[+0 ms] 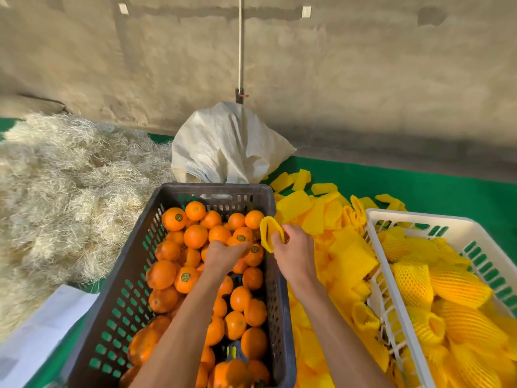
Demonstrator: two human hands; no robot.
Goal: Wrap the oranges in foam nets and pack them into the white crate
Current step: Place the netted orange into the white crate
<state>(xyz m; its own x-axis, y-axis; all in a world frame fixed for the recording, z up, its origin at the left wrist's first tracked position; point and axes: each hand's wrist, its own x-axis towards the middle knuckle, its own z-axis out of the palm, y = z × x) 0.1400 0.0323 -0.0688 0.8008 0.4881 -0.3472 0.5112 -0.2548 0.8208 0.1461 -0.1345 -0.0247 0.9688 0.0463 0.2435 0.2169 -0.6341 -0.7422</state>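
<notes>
Pinching a yellow foam net point(269, 233) between thumb and curled fingers, the right hand point(293, 247) holds it up just over the right rim of the dark plastic crate point(275, 289), the net's mouth gaping toward the left. Just to the left of that grip and a little lower, the left hand point(223, 254) reaches down among the oranges point(195, 236) heaped in the dark crate, its fingers curled over fruit there; whether it has actually closed on one orange I cannot tell, since the hand covers what lies under it. Several oranges around it carry small round stickers. To the right of the right hand lies a loose heap of foam nets point(316, 217) on the green sheet point(419, 183). Farther right of the heap stands the white crate point(414, 219), filled with net-wrapped oranges point(414, 281). Beyond both hands, past the dark crate's far wall, a white woven sack point(223, 147) slumps against a pole point(240, 51). Well to the left of the left hand spreads a pile of pale straw-like fibre point(64, 186), and near the left forearm lies a white sheet point(42, 331).
</notes>
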